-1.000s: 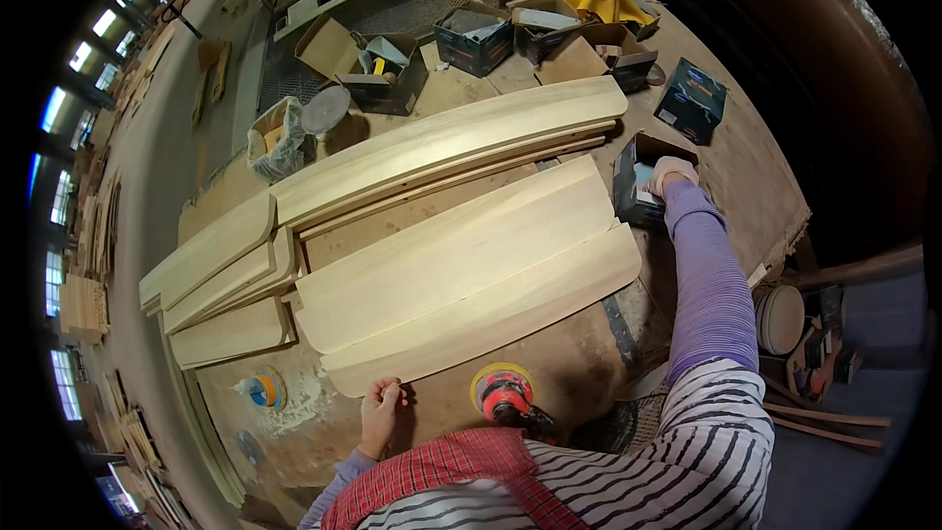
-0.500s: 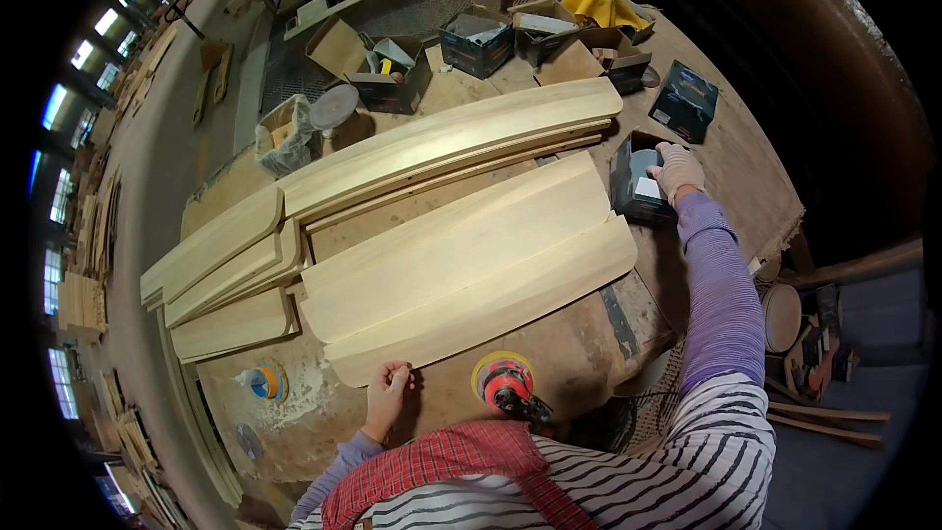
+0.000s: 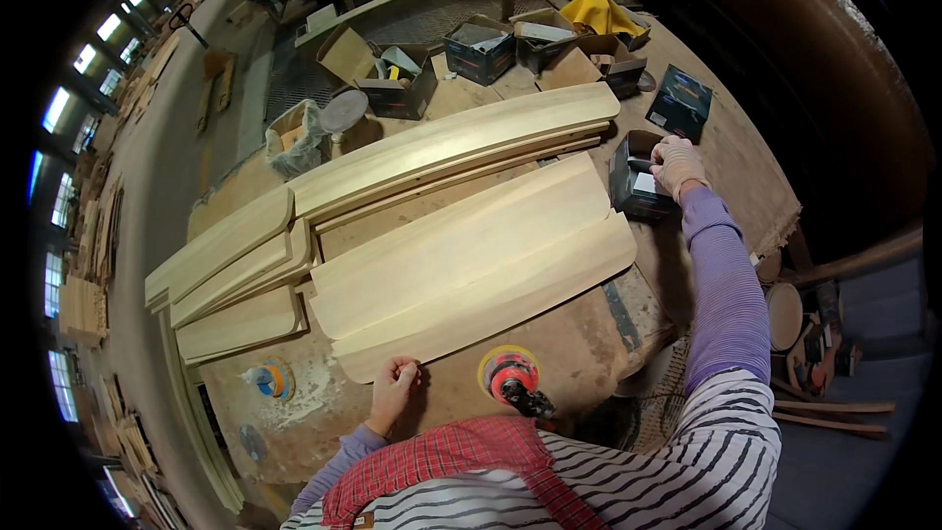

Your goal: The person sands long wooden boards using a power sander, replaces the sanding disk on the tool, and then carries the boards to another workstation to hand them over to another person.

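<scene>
My right hand (image 3: 679, 167) reaches to a dark cardboard box (image 3: 628, 198) at the right of the bench. Its fingers are closed on a grey sanding disc (image 3: 642, 166), tilted at the box's opening. A white piece lies in the box below it. My left hand (image 3: 395, 393) rests at the near edge of a pale wooden board (image 3: 471, 319), fingers curled, with nothing visible in them. Another wide pale board (image 3: 461, 231) lies against its far side. A red and black orbital sander (image 3: 512, 376) with a yellow-rimmed pad sits on the bench, right of my left hand.
Long boards (image 3: 451, 147) are stacked behind, with shorter rounded boards (image 3: 240, 324) at left. Several open boxes (image 3: 397, 93), a yellow cloth (image 3: 597, 15) and a closed box (image 3: 680, 103) stand along the far side. A blue and orange round tool (image 3: 273, 380) lies at left.
The grey disc that lay face-up in the box is now tilted in my right hand's fingers. My left hand stays by the board's edge. The whole view has shifted slightly.
</scene>
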Demonstrator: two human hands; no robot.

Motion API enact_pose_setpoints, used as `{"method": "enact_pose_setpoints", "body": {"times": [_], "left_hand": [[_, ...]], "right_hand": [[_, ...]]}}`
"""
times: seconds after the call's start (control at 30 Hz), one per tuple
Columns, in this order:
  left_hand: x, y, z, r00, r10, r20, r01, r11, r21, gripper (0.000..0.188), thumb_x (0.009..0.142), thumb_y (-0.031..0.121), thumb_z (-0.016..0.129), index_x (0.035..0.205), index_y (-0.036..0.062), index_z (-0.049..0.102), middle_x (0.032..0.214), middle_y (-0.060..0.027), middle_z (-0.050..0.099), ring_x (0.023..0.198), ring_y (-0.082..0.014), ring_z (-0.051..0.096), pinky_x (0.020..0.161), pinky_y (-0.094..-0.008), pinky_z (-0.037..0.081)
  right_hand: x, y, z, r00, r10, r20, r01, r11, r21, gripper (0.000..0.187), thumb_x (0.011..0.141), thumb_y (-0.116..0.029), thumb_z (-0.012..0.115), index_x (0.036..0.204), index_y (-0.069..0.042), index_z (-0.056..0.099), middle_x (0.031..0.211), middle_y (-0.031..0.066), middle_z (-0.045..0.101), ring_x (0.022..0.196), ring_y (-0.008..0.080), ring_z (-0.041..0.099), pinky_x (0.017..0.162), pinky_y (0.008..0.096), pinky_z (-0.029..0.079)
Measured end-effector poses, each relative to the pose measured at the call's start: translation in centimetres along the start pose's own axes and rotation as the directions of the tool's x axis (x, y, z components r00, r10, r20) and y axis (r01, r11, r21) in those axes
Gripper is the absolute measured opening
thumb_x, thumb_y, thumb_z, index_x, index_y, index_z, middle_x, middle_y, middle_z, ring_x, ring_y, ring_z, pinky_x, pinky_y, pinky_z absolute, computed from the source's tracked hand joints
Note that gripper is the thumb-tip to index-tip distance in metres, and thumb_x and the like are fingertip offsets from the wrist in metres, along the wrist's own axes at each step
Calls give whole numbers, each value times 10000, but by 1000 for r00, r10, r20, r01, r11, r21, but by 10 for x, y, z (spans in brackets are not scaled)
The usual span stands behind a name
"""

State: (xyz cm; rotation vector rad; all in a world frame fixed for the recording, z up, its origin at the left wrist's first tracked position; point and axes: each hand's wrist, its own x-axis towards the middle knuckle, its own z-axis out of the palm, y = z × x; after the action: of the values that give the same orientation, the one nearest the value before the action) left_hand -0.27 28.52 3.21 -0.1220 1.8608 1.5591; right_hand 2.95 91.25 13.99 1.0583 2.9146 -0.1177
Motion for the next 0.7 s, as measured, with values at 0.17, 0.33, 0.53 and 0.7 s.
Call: {"method": "enact_pose_setpoints", "body": {"times": [0.17, 0.33, 0.53, 0.7], "left_hand": [[-2, 18, -3, 988, 143, -63, -140, 989, 53, 224, 996, 150, 614, 1186, 34, 585, 995, -25, 652, 836, -82, 616, 744, -230, 529], [-2, 64, 35, 880, 475, 21, -467, 853, 233, 742, 829, 164, 798, 1458, 25, 429, 1433, -157, 408, 1229, -272, 523, 1011, -382, 500], [-44, 79, 49, 951, -41, 308, 32, 999, 34, 398, 1008, 286, 584, 1349, 82, 597, 1182, -44, 658, 916, -105, 617, 744, -252, 573], [-107, 6, -40, 873, 441, 206, -484, 742, 463, 300, 914, 164, 685, 1192, 50, 693, 1327, -101, 650, 1165, -193, 630, 985, -351, 513]], "right_hand": [[-33, -3, -30, 874, -14, -485, 78, 991, 113, 127, 894, -169, 677, 1017, -149, 706, 976, 109, 692, 948, 314, 663, 815, 410, 525], [-159, -139, -23, 830, -364, -424, 558, 528, 640, 152, 900, -94, 683, 1050, -86, 713, 930, 83, 693, 868, 238, 650, 780, 337, 513], [-289, -228, 48, 902, -425, -72, 182, 223, 958, 259, 895, -142, 730, 1131, -46, 680, 1055, 72, 662, 917, 171, 635, 780, 294, 505], [-346, -247, 96, 904, -428, -6, 404, 849, 341, 722, 782, -423, 782, 1397, -171, 500, 1429, 166, 479, 1258, 400, 498, 1043, 511, 437]]}}
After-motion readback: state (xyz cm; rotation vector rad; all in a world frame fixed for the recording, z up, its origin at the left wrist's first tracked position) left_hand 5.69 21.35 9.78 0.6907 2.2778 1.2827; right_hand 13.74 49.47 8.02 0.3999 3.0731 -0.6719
